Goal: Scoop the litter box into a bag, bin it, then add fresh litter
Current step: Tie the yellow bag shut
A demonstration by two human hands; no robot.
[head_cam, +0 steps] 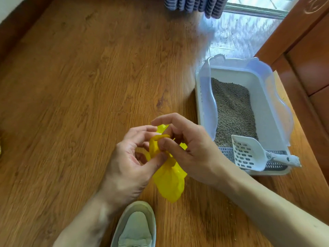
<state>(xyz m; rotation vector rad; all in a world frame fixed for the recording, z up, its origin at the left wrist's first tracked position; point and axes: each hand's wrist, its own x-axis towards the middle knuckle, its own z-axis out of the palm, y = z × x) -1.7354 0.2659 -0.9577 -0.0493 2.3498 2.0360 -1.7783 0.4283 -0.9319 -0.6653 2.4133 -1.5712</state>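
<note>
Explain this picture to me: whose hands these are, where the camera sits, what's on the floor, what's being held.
There is no machine: a person wears a camera on the head, looking down at their own hands. The left hand and right hand both pinch a crumpled yellow bag above a wooden floor. To the right sits a litter box with grey litter; a white scoop lies at its near end. A shoe shows below.

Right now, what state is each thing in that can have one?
yellow bag: crumpled, unopened, off the floor
left hand: pinching the bag
right hand: pinching the bag's top
litter box: uncovered, holding grey litter
scoop: lying untouched in the box's near end
</note>
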